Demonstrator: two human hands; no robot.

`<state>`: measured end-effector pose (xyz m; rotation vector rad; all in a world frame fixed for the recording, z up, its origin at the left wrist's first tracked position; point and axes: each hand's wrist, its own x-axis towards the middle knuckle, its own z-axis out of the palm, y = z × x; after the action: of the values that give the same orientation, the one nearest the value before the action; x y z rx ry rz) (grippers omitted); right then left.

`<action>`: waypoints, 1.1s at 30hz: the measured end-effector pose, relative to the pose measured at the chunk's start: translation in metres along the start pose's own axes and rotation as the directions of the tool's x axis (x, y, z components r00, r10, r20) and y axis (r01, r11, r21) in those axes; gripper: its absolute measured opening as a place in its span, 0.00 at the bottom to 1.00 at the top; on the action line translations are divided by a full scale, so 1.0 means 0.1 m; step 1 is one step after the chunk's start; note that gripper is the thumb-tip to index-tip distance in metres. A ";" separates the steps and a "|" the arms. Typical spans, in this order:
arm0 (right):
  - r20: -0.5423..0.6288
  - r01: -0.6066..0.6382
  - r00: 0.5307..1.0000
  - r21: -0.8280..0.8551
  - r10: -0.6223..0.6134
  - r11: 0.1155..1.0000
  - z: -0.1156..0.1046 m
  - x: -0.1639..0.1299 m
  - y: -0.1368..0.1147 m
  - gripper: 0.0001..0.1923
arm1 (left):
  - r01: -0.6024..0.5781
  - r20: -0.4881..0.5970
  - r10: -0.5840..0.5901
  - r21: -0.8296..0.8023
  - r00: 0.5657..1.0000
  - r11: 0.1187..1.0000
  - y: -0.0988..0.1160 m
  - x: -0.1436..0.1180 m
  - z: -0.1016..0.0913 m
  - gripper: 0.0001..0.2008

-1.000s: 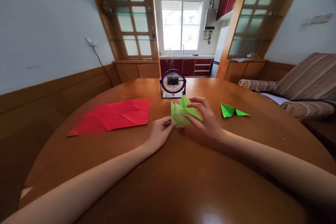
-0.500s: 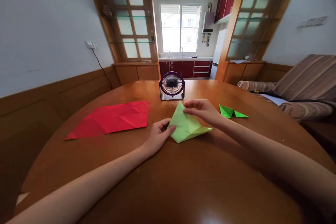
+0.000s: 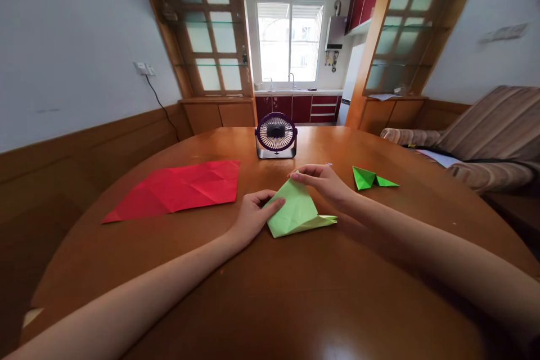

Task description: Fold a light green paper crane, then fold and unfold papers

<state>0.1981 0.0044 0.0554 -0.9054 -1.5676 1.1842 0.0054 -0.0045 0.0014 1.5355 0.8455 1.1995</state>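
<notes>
Already partway: your light green paper (image 3: pixel 295 211) is folded into a flat, multi-layered triangular shape lying on the round wooden table (image 3: pixel 270 292) between your hands, one narrow flap poking out to its right, creases crisp. It doesn't look finished; more folds seem left. Your left hand (image 3: pixel 252 216) presses its left corner, fingers loosely curled on top. Your right hand (image 3: pixel 323 180) pinches the top point between thumb and fingertips. Left of your left hand lies a creased red sheet (image 3: pixel 179 187), flat and unfolded. Beyond both hands stands a small purple desk fan (image 3: pixel 276 135). Just right of your right hand sits a smaller dark green folded piece (image 3: pixel 371 178).
</notes>
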 end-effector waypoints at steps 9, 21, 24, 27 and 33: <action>-0.058 -0.043 0.997 0.057 0.047 0.997 0.00 0.01 0.09 0.12 | -0.005 -0.016 0.005 0.036 1.000 0.999 0.01 -0.02 0.00 0.12; -0.076 -0.064 0.995 0.105 0.072 0.992 0.00 0.01 0.15 0.13 | 0.019 -0.020 -0.020 -0.020 1.000 1.000 0.01 -0.01 0.01 0.14; -0.080 -0.086 0.992 0.158 0.100 0.984 0.03 -0.01 0.16 0.14 | 0.026 -0.011 -0.026 -0.030 1.000 0.999 0.00 -0.01 0.01 0.14; -0.059 -0.098 0.992 0.228 0.114 0.969 0.05 -0.04 0.16 0.15 | 0.031 0.003 -0.031 -0.032 1.000 0.999 0.00 -0.01 0.01 0.15; -0.112 -0.052 0.992 0.083 0.061 0.995 -0.02 0.00 0.12 0.12 | 0.026 0.022 -0.026 0.008 0.999 1.000 0.02 -0.02 0.00 0.16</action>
<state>0.2000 0.0078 0.0435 -0.9538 -1.4015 1.2049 0.0053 -0.0069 0.0027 1.5369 0.8540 1.1604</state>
